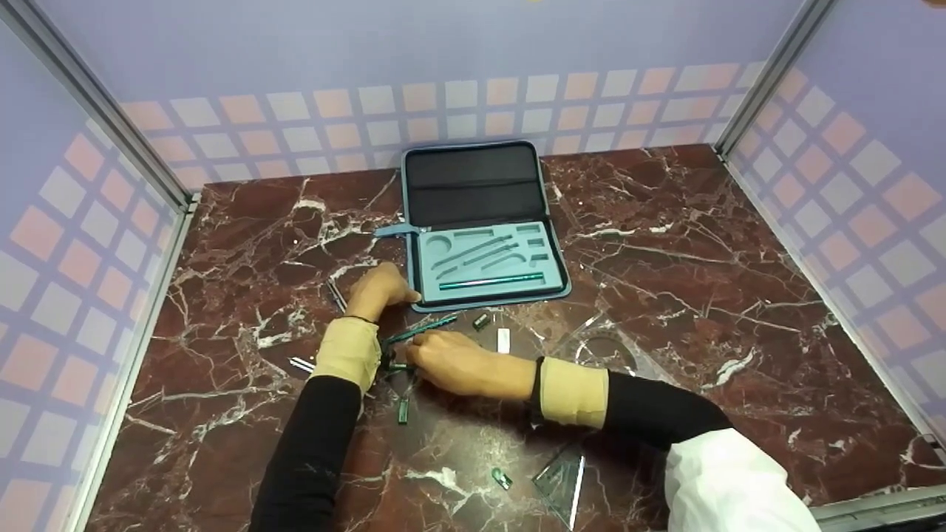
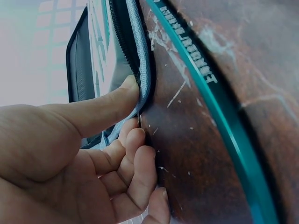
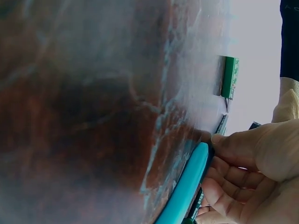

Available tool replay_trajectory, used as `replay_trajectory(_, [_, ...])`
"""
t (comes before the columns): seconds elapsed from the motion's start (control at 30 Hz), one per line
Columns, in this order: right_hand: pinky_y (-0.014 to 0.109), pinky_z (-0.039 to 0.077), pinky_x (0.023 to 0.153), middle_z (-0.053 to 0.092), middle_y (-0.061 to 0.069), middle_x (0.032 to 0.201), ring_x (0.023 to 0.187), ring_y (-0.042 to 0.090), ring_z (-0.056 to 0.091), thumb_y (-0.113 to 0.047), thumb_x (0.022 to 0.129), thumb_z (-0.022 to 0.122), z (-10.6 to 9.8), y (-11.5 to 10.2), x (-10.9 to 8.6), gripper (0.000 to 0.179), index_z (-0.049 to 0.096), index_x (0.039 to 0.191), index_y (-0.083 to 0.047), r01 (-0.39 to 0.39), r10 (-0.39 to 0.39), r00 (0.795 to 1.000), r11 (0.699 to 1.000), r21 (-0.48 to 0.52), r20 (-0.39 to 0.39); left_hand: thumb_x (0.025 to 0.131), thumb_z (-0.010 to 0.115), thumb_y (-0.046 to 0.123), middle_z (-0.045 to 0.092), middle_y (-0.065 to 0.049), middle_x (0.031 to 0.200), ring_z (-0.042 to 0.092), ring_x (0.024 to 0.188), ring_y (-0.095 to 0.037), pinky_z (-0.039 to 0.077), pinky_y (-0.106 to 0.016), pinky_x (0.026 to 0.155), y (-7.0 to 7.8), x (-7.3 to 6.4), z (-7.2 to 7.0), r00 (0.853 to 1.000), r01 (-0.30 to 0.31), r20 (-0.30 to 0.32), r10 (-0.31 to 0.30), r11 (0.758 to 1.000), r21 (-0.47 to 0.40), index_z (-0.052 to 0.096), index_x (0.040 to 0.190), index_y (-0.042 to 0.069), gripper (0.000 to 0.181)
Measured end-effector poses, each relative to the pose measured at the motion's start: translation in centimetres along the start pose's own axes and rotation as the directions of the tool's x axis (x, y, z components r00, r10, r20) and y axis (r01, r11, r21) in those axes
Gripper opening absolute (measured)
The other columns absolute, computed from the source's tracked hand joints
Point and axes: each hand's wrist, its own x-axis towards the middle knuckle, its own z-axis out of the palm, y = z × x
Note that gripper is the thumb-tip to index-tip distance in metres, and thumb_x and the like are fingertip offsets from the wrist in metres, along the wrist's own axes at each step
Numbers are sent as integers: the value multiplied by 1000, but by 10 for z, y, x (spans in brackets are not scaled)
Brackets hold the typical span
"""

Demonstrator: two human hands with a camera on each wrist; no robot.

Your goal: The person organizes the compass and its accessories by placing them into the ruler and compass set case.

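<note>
The left hand [image 1: 380,288] pinches the open blue fabric case [image 1: 491,303], at twelve o'clock, by its seven-o'clock corner. The right hand [image 1: 462,366] curls beside a slim, shiny teal rod [image 1: 436,324]; its grasp I cannot tell. Steadying the case seems in hand; next calls for a sure pinch.

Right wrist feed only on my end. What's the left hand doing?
Observer: The left hand holds the edge of the blue case near its front left corner.
Operator: Case open or closed? Anything in it?
Observer: Open, and a long green rod lies in the foam tray, along the side nearest the person.
Operator: And low in the head picture?
Observer: A clear triangle lies on the table, with a small green piece to its left.
</note>
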Motion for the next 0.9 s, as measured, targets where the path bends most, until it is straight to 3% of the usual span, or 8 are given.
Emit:
replay_trajectory(0.23, [32, 60, 69, 73, 9, 104, 85, 24, 73, -1, 92, 66, 0, 3, -2, 28, 76, 116, -9, -20, 20, 1000, 1000, 10, -20, 89, 80, 39, 65, -22, 124, 59, 110, -36, 44, -59, 104, 1, 1, 0, 1000, 4, 2, -4, 1000, 4, 67, 120, -4, 53])
replay_trajectory(0.47, [34, 60, 67, 74, 11, 104, 85, 25, 72, -4, 93, 66, -7, 8, -13, 10, 75, 96, -5, -41, 40, 999, 998, -47, -28, 89, 80, 38, 65, -22, 125, 59, 109, -37, 44, -59, 103, 1, 3, 0, 1000, 7, -1, -7, 1000, 5, 67, 120, -3, 53])
replay_trajectory(0.7, [33, 57, 69, 69, 8, 92, 85, 24, 65, -3, 87, 68, -19, 22, -29, 10, 73, 95, -6, -26, 17, 998, 990, -138, -67, 90, 79, 38, 65, -21, 123, 58, 105, -35, 46, -57, 101, 1, 3, 0, 1000, 10, 11, -10, 1000, -4, 66, 121, -3, 53])
replay_trajectory(0.9, [32, 54, 66, 67, 7, 90, 80, 23, 61, -2, 84, 69, -26, 35, -44, 10, 71, 93, -5, -38, 22, 993, 990, -138, -115, 91, 79, 39, 63, -22, 130, 58, 115, -38, 44, -59, 105, -1, 2, 0, 1000, 8, 18, -8, 1000, -7, 64, 127, -4, 58])
